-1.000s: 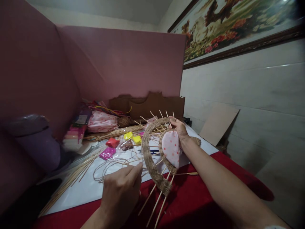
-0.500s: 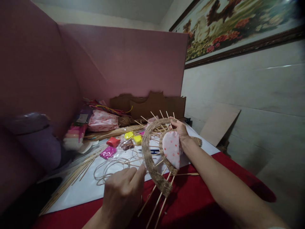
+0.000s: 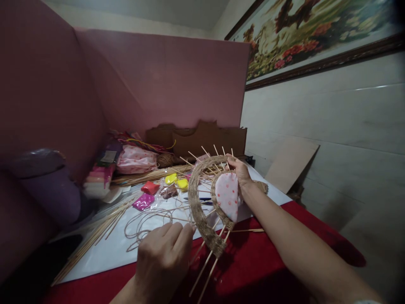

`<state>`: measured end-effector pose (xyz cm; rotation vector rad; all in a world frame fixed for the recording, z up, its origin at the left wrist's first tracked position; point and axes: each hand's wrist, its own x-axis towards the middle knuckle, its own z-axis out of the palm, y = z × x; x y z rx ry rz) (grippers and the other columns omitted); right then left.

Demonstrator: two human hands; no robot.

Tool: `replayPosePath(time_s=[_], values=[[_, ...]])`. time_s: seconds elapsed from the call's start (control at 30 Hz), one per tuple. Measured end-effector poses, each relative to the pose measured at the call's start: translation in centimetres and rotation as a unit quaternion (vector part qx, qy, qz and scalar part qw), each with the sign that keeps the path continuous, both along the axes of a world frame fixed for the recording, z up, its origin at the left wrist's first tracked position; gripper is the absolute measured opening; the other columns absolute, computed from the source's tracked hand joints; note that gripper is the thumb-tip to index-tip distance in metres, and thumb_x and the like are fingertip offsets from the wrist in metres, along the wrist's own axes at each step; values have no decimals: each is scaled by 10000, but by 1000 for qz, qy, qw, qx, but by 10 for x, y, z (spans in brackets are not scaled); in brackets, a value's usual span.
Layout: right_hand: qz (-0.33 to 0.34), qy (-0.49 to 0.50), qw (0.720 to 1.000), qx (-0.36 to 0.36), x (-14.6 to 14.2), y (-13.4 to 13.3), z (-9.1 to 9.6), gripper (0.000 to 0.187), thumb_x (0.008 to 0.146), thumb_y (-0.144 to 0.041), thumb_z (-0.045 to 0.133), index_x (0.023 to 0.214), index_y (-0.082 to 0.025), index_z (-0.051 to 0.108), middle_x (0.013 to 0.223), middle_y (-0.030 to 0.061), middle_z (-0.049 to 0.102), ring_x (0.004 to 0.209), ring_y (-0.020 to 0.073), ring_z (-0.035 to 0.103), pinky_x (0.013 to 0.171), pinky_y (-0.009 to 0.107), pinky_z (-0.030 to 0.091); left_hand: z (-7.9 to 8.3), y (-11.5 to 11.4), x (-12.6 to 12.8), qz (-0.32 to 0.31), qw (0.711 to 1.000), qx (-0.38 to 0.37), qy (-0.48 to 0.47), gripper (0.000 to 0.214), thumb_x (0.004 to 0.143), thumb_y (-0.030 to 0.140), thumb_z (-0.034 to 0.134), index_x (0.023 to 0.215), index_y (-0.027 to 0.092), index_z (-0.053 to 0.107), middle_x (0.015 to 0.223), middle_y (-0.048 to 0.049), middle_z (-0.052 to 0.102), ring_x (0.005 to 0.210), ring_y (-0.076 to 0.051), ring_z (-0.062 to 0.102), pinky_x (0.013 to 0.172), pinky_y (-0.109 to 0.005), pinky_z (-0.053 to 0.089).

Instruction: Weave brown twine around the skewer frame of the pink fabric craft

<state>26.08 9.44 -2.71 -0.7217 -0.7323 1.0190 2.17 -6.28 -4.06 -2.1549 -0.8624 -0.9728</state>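
A curved piece woven from brown twine [image 3: 195, 190] over thin sticks is held up over the table. Its inner part is a half-round pad of pale pink dotted fabric [image 3: 227, 196], edged with more twine weave. Stick ends poke out past the outer band at the top, left and bottom. My right hand [image 3: 239, 171] grips the piece at its upper right end. Close to the band's lower left edge is my left hand [image 3: 166, 253], its fingers curled together; what they pinch is hidden. Loose twine [image 3: 134, 221] lies in loops just beyond my left hand.
Red, magenta and yellow clay packets [image 3: 150, 188] lie on the white sheet [image 3: 95, 257] over a red cloth [image 3: 253, 270]. Bundled sticks [image 3: 98, 234] lie at left, near a purple bag [image 3: 50, 190]. Behind stand a dotted fabric bundle [image 3: 136, 159] and cardboard [image 3: 202, 141].
My left hand's fingers have curled in, with the index finger no longer pointing up. The woven piece has tilted slightly, its lower stick ends shifting left. My right hand keeps its hold.
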Motion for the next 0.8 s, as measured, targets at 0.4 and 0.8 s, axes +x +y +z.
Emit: replayPosePath(time_s=[0.4,0.8], values=[[24,66,997,-16,16,5,-1,218,685,-171,610,896,-209,571,529,-70,513,349,68,419,347,194,355,-3,3,-3,-75,994,-71,-26,244,798,52,454,968,86,625,483,22,517,392,-102,440,421,-229,313],[39,110,993,-12,21,7,-1,107,731,-170,581,833,-197,600,524,-61,525,390,68,427,408,197,366,6,0,-2,-223,647,-641,-347,393,751,256,509,1119,213,637,529,53,266,476,-80,250,418,-203,242]])
